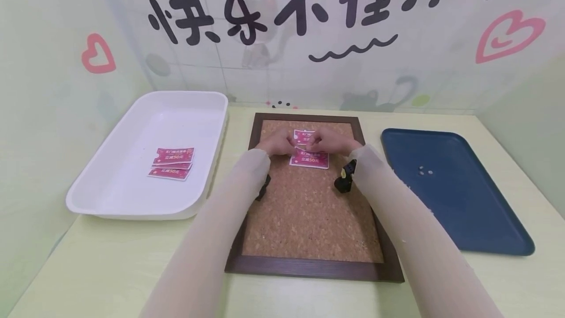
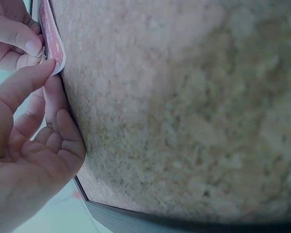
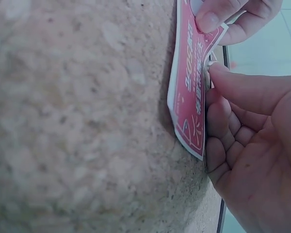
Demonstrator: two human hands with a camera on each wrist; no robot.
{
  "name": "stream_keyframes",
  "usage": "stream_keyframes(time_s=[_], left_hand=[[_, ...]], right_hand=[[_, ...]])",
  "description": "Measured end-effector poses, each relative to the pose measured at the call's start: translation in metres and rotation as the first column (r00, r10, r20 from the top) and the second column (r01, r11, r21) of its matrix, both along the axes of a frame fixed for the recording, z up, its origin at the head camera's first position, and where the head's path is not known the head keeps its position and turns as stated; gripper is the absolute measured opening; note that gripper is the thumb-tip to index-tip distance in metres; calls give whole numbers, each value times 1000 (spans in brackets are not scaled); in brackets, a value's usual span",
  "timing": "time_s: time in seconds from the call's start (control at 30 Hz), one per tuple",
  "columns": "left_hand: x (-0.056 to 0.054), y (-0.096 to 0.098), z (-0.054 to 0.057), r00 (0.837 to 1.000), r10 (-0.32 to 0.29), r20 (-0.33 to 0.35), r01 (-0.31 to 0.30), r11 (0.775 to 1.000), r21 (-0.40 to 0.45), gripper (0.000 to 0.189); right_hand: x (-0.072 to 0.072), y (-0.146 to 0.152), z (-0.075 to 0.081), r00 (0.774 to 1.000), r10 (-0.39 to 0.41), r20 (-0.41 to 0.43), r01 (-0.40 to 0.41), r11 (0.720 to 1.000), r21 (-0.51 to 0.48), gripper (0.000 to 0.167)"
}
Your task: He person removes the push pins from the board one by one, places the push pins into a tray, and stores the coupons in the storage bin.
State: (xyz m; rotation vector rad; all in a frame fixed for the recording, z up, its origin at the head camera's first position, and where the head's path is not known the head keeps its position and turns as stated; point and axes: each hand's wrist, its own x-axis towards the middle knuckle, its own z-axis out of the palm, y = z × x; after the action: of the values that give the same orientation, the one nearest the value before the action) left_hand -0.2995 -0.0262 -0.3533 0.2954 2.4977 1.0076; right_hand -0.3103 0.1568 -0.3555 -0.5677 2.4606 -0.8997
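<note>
Two pink coupons lie on a cork board (image 1: 309,215) with a dark wooden frame, an upper coupon (image 1: 301,135) and a lower coupon (image 1: 310,160) just below it. My left hand (image 1: 280,142) pinches the top left corner of the lower coupon, bending it up in the right wrist view. Close beside it, my right hand (image 1: 330,141) pinches a small metallic pin (image 2: 41,51), like a thumbtack, between thumb and forefinger at the coupon's top edge. The remaining fingers of the right hand (image 3: 252,131) curl down against the board. The pin's point is hidden.
A white tray (image 1: 145,205) at the left holds several more pink coupons (image 1: 172,158), overlapping. At the right lies a blue tray (image 1: 476,215) with a few small silvery pins (image 1: 423,172). A printed wall covering (image 1: 282,77) rises behind the table.
</note>
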Motion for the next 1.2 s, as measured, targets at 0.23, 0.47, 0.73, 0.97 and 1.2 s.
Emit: stream_keyframes(time_s=[0.23, 0.47, 0.73, 0.97, 1.2], left_hand=[[2, -7, 6, 1000, -20, 18, 19, 999, 49, 8], [4, -11, 13, 999, -19, 42, 17, 998, 61, 15], [3, -15, 24, 997, -77, -6, 77, 997, 30, 16], [3, -21, 34, 991, -116, -71, 118, 993, 18, 15], [2, -24, 39, 987, -126, -97, 128, 992, 8, 14]], right_hand=[[1, 0, -1, 997, -53, 48, 57, 996, -69, 21], [3, 2, -3, 988, -141, 62, 146, 986, -80, 26], [3, 1, 0, 986, -162, 36, 164, 983, -82, 25], [3, -1, 11, 990, -138, 25, 140, 986, -86, 30], [10, -4, 22, 993, -114, 5, 114, 986, -124, 23]])
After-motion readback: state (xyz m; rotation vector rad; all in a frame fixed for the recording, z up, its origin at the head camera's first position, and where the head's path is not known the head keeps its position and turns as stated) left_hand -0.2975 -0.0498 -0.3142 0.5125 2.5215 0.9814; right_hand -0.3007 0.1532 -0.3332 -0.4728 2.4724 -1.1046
